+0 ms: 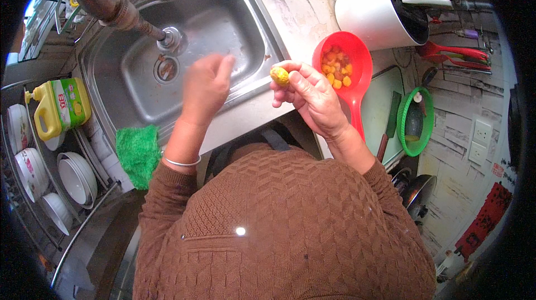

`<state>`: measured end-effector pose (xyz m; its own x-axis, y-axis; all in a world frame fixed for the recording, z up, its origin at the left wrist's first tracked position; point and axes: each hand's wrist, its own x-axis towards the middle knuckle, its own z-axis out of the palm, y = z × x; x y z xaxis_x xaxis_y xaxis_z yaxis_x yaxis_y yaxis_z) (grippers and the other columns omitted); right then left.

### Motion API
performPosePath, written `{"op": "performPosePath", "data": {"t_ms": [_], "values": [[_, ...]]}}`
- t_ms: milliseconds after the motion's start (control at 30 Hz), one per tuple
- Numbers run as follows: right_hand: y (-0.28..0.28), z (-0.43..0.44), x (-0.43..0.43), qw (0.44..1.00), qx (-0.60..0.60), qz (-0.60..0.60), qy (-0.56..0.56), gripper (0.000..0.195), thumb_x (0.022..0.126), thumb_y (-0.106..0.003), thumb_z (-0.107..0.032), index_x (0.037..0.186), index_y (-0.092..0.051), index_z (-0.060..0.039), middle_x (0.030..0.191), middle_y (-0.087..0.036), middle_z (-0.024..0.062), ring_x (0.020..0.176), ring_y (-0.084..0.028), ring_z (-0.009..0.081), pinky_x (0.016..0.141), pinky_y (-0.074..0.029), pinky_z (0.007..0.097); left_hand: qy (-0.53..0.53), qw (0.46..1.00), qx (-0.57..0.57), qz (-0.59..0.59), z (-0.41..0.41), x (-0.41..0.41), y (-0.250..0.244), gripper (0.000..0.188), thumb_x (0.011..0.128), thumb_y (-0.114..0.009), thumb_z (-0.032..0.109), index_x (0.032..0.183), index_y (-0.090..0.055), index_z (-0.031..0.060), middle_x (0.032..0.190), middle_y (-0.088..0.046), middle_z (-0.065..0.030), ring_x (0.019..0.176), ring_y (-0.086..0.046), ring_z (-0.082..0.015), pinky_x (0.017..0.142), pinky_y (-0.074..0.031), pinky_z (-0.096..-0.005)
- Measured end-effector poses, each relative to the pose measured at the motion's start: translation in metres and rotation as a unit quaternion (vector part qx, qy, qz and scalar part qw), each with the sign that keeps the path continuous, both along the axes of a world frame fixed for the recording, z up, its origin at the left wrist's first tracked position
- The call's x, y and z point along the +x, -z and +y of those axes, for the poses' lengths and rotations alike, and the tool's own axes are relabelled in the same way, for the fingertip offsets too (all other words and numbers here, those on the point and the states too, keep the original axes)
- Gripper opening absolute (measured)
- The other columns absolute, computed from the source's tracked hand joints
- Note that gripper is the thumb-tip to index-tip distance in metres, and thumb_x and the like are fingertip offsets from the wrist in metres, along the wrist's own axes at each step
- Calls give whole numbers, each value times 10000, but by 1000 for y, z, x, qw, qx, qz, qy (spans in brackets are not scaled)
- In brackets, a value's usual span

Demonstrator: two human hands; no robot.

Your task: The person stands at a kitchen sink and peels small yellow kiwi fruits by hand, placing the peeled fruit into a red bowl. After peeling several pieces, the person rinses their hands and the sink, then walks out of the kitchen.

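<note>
My right hand (312, 93) pinches a small yellow oval kernel (279, 76), which looks like a peeled chestnut, between thumb and fingers near the sink's edge. Just beyond that hand, a red plastic dipper (363, 67) stands on the counter and holds several similar yellow kernels (336, 67), apparently in water. Over the near side of the stainless steel sink (197, 28) is my left hand (207, 84), blurred by motion. Its fingers look curled, but whether anything is in them is unclear. Brown scraps (166, 68) lie in the sink drain.
A thick faucet pipe (121, 11) reaches over the sink. At left are a green cloth (138, 153), a yellow detergent jug (60, 107) and racked bowls (75, 178). To the right lie a white canister (368, 11), a cleaver (391, 116) on a board and a green basket (427, 132).
</note>
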<state>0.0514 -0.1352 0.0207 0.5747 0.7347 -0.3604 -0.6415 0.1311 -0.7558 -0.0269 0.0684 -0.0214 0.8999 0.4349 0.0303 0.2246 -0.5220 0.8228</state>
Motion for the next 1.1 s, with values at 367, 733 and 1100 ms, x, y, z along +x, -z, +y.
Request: {"op": "performPosePath", "data": {"t_ms": [367,733,1100], "values": [[3,3,-1,995,-76,-57,7,337,992,-492,-258,1173,-551,20,949,-642,94,770,-620,131,707,-545,304,58,982,-158,-82,-22,-4,-33,207,803,-709,99,995,-677,29,945,-665,-106,901,-638,-210,827,-480,-320],[-12,2,-1,972,-80,-218,-16,293,926,-583,-76,1204,-563,17,998,-635,63,812,-601,124,746,-501,250,50,904,-417,-80,-47,-4,-40,155,866,-659,27,1017,-641,-4,922,-676,-46,841,-623,-87,739,-509,-237],[-15,0,-4,971,-93,-214,-39,259,914,-602,-70,1162,-604,3,937,-638,56,805,-605,98,720,-497,231,28,917,-386,-92,-55,-3,-40,87,910,-625,89,917,-623,2,762,-630,-11,711,-577,-66,633,-463,-217]]}}
